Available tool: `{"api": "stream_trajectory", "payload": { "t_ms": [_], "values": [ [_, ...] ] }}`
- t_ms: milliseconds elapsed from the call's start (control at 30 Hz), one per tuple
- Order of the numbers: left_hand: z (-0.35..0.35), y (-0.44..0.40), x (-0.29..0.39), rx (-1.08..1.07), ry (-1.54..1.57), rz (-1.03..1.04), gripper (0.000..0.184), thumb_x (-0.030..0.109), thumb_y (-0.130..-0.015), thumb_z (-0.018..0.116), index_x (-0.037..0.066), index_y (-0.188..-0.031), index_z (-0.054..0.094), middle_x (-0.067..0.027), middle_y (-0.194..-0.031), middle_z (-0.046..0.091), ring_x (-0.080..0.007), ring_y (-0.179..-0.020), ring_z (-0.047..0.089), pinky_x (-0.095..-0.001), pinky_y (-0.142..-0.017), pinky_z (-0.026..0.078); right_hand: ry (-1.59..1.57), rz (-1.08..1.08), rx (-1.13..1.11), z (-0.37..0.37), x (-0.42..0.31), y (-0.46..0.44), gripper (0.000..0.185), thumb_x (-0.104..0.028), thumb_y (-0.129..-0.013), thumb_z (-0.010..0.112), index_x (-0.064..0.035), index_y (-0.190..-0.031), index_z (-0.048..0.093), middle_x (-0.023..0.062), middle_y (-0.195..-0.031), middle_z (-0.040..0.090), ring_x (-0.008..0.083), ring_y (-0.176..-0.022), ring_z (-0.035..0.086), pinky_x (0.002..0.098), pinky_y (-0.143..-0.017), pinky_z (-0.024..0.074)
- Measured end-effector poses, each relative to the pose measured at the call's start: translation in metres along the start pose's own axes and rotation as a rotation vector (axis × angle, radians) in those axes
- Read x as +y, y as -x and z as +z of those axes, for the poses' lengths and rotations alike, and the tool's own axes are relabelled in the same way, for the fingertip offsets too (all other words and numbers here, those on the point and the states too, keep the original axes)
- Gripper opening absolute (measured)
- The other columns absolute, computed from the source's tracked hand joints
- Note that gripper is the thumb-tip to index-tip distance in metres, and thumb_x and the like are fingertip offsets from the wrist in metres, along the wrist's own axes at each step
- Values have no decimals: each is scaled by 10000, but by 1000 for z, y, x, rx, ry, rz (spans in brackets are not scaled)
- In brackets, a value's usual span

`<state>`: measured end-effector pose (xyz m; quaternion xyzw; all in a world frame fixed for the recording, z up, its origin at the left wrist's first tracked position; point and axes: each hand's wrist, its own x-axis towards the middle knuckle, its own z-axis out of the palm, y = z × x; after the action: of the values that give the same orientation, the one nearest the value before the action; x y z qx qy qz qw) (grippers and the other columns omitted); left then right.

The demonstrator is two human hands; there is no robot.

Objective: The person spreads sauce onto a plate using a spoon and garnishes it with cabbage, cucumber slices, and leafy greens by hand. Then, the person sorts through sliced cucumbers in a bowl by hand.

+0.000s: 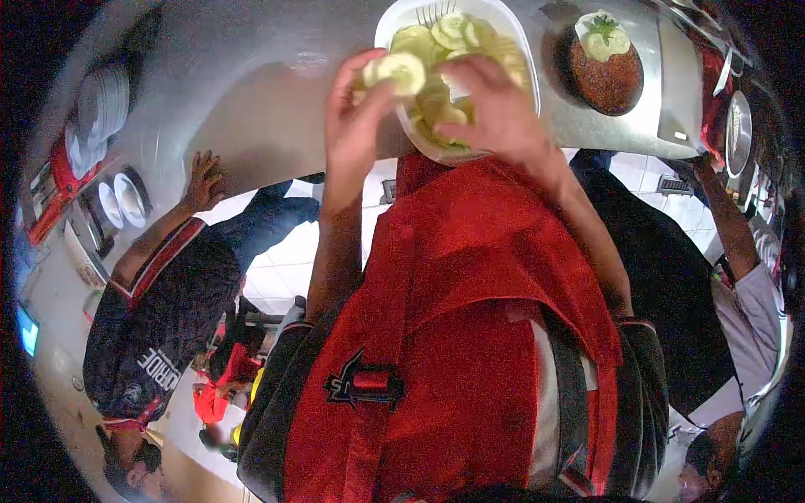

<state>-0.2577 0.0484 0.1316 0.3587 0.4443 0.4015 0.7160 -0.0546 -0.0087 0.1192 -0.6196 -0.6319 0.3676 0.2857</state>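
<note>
My left hand point(356, 113) is closed on a few pale green cucumber slices point(397, 74), held up at the left rim of a white plastic tub point(532, 63). The tub contains many more cucumber slices point(453, 29) and a fork point(434, 12) at its far end. Over the tub's right side is my right hand point(496, 109), blurred by motion, its thumb and fingers apart. It is close to the slices below, and I cannot make out anything held in it. To the right, a mound of brown fried rice point(605, 77) carries cucumber slices and a green leaf point(602, 28) on top.
The tub stands on a steel counter point(251, 92). At left, a person's hand point(203, 180) rests on the counter edge, near stacked white plates point(107, 101). Another person in a dark apron point(662, 251) stands at right, by a round metal pan point(738, 134).
</note>
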Motion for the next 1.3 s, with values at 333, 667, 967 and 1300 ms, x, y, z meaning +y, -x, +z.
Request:
{"api": "stream_trajectory", "payload": {
  "t_ms": [333, 667, 967, 1300],
  "values": [
    [-30, -2, 10, 88, 5, 133, 364, 35, -930, 575, -46, -1280, 521, -174, -1213, 589, -282, -1100, 632, -420, -933, 563, 647, -261, 97, 8, 37, -24, 459, -116, -763, 653, -116, -1220, 609, 106, -1326, 545, 349, -1236, 505, 509, -1058, 421],
    [-33, 2, 2, 136, -1, 82, 386, 60, -923, 587, -36, -1291, 519, -172, -1194, 587, -277, -1098, 632, -426, -930, 562, 521, -301, -62, 24, 2, -12, 459, -256, -800, 708, -101, -1219, 607, 135, -1234, 590, 333, -1152, 556, 471, -979, 474],
    [-35, 7, 3, 189, -21, 81, 387, 50, -920, 592, -18, -1294, 523, -138, -1224, 571, -269, -1093, 633, -411, -916, 569, 609, -71, 200, 21, 18, -60, 463, -318, -847, 719, -101, -1232, 583, 156, -1054, 641, 347, -911, 668, 426, -754, 557],
    [-26, 6, 5, 185, -23, 73, 374, 57, -930, 572, -20, -1294, 526, -156, -1202, 588, -265, -1096, 631, -406, -917, 567, -395, 241, 183, -4, 17, -36, 242, -186, -891, 729, -18, -1049, 656, 101, -927, 695, 200, -764, 677, 310, -716, 552]
  ]
}}
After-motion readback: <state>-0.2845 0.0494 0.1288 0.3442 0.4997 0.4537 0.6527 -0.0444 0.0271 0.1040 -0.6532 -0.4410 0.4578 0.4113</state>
